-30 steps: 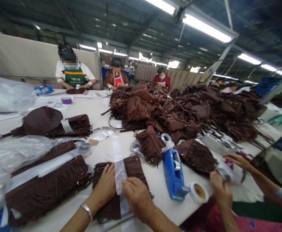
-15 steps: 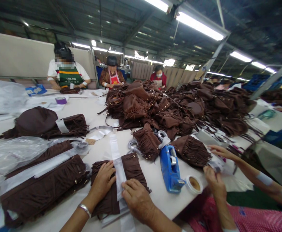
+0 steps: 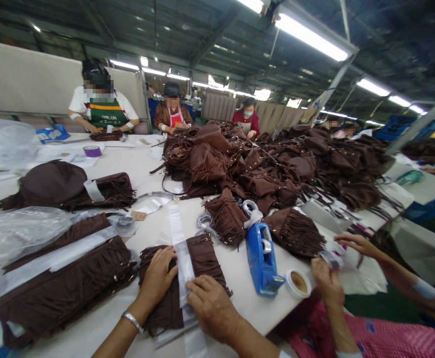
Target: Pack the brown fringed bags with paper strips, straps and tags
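Observation:
A brown fringed bag (image 3: 207, 258) lies flat on the table at the lower centre, with a white translucent strip (image 3: 183, 266) running lengthwise across its middle. My left hand (image 3: 160, 272), with a metal bracelet at the wrist, rests on the bag left of the strip, fingers spread and holding nothing. On the strip's right edge, my right hand (image 3: 210, 304) presses with bent fingers; the fingertips are on the strip. A blue tape dispenser (image 3: 260, 263) stands to the right of the bag, beside a roll of tape (image 3: 298, 283).
A large heap of brown bags (image 3: 239, 159) covers the table's far side. Wrapped brown bags (image 3: 71, 283) and clear plastic (image 3: 23, 233) lie at left. At right, a co-worker's hands (image 3: 327, 281) hold clear material. Several people work across the table.
The view has shifted slightly. My hands stay almost in place on the bag and strip. The co-worker's farther hand at the right has moved a little right and down.

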`<move>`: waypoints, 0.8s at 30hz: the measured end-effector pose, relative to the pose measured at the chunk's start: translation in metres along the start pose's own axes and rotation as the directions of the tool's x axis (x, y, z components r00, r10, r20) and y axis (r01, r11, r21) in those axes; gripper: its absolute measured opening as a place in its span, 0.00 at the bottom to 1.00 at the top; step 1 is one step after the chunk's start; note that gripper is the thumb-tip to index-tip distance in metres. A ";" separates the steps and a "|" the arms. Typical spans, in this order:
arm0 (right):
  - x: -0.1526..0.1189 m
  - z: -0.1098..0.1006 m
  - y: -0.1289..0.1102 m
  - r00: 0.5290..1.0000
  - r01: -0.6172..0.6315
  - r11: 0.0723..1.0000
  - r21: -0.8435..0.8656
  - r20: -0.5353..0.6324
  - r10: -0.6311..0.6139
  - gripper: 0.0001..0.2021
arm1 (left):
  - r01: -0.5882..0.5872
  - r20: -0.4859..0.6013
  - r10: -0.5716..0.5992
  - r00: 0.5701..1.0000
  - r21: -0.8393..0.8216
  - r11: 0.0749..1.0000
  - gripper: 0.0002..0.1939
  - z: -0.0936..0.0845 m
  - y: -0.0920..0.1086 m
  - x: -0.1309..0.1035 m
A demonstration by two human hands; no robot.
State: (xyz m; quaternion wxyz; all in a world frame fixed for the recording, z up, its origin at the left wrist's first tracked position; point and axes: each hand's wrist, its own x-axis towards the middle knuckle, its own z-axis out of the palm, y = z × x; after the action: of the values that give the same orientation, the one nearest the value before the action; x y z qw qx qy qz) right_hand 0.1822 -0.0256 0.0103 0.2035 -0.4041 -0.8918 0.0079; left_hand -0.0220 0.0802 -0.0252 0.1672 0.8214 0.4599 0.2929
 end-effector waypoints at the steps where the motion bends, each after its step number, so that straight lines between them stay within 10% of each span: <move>1: 0.000 0.000 0.000 1.000 0.003 1.000 -0.002 0.005 -0.003 0.05 | 0.009 -0.009 -0.009 1.000 -0.004 1.000 0.10 0.000 0.001 0.001; 12: 0.001 -0.004 0.002 0.998 0.022 0.999 -0.026 0.058 -0.021 0.04 | 0.068 -0.055 -0.067 0.996 0.005 0.998 0.23 -0.007 0.017 0.002; 24: 0.001 -0.017 -0.001 0.993 0.021 0.999 -0.031 0.115 -0.018 0.05 | -0.049 0.000 0.049 0.999 0.034 0.998 0.13 -0.013 0.018 0.002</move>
State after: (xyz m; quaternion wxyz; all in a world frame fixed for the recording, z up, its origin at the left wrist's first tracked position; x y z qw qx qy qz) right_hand 0.1868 -0.0282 0.0263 0.1454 -0.3975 -0.9059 0.0150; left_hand -0.0174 0.0723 -0.0048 0.1458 0.8350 0.4444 0.2897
